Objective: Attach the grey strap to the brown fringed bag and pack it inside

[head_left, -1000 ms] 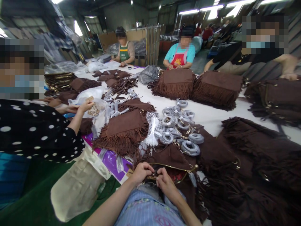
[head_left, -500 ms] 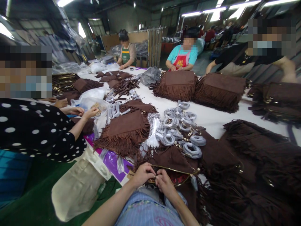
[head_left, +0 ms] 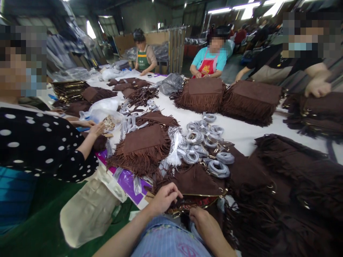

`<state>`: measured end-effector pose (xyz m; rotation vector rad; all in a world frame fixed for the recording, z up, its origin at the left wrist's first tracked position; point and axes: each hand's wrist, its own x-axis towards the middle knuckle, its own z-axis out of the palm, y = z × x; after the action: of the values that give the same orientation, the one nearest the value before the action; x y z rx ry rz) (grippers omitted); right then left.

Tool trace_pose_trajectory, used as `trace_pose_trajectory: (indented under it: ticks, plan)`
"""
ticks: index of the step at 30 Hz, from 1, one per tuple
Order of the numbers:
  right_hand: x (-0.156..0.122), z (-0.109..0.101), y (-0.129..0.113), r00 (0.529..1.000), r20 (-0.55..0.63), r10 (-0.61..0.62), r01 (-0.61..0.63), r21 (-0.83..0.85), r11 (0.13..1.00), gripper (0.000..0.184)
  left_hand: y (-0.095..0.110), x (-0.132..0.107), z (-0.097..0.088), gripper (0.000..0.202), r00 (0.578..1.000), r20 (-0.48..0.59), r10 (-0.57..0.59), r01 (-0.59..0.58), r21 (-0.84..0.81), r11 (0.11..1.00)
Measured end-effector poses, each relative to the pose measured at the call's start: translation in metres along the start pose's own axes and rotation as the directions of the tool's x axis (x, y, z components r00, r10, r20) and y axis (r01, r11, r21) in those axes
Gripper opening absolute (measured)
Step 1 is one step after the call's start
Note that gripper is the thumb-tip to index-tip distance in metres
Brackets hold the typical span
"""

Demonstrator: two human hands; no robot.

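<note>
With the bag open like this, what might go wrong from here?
The reddish lining might snag on the gold-coloured edge if the opening is closed carelessly.
The left hand is at the opening and the right hand by its near edge, so fingers could get pinched.
The nearest wrapped coil might slide if the bag is tugged.

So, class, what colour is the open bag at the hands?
The open bag is dark brown outside; head view.

Behind the bag [head_left: 197, 181] lie coils [head_left: 199, 150], apparently touching it.
</note>
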<state>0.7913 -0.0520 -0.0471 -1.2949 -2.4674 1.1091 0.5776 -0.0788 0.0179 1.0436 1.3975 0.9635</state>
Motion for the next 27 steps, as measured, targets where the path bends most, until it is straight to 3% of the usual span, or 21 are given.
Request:
trace_pose_trajectory:
  ticks: [4,6,8,13,17,21,27]
  plan:
    - [-0.007,-0.024,-0.005,0.996,-0.091,0.002,0.008,0.106,0.994,0.026,-0.006,-0.003,0.014,0.012,0.989,0.058,-0.138,0.147,-0.193,0.97]
    - [-0.005,-0.031,-0.013,0.983,-0.174,0.049,0.009,0.318,0.948,0.026,-0.01,-0.003,0.019,0.013,0.986,0.031,-0.166,0.169,-0.2,0.965]
    - [-0.001,-0.031,-0.022,0.968,-0.212,0.132,0.001,0.531,0.847,0.029,-0.013,-0.001,0.022,0.013,0.984,0.012,-0.178,0.177,-0.202,0.963]
    - [0.014,-0.011,-0.036,0.958,-0.104,0.267,-0.095,0.764,0.638,0.049,-0.022,0.002,0.029,0.017,0.977,0.014,-0.212,0.21,-0.204,0.956]
    - [0.015,-0.001,-0.036,0.957,-0.03,0.287,-0.127,0.849,0.512,0.053,-0.024,-0.001,0.031,0.013,0.978,-0.003,-0.209,0.205,-0.162,0.965]
    - [0.008,0.002,-0.036,0.965,-0.027,0.261,-0.111,0.858,0.501,0.05,-0.017,-0.006,0.03,0.006,0.986,-0.014,-0.166,0.165,-0.081,0.983]
    - [0.004,0.002,-0.036,0.973,-0.088,0.213,-0.055,0.808,0.586,0.041,-0.013,-0.01,0.033,0.008,0.992,-0.014,-0.124,0.124,0.009,0.992]
